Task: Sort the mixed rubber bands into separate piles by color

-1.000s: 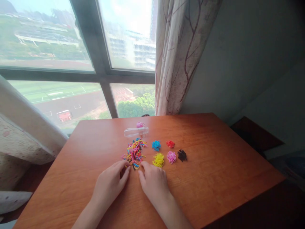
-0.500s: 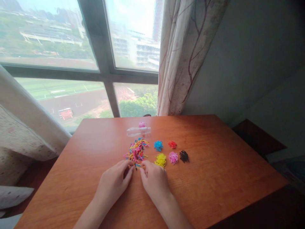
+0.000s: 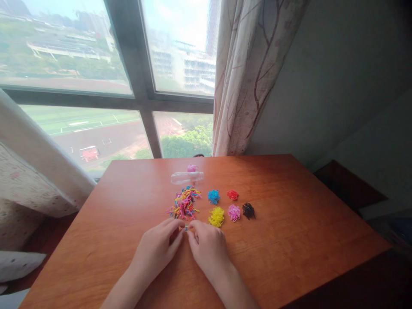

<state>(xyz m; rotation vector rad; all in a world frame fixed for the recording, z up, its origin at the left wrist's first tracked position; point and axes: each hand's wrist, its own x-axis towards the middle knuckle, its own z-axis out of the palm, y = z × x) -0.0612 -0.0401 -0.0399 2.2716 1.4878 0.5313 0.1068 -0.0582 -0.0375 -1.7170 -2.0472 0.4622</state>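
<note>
Brown wood tabletop (image 3: 296, 231). Left hand (image 3: 160, 241) and right hand (image 3: 208, 243) over its near side, backs up, angled inward; thumbs and forefingers nearly closed, tips almost meeting at small multicoloured loops (image 3: 186, 228). Cannot tell whether either pinches one. Just beyond: yellow clump (image 3: 216, 217), pink clump (image 3: 234, 213), black clump (image 3: 248, 210) nearest the right edge; mixed heap (image 3: 184, 203), thin, tangled, many-coloured; then blue clump (image 3: 213, 197), red clump (image 3: 232, 195). Near far edge: clear plastic piece (image 3: 187, 178), pink object (image 3: 192, 168) behind.
</note>
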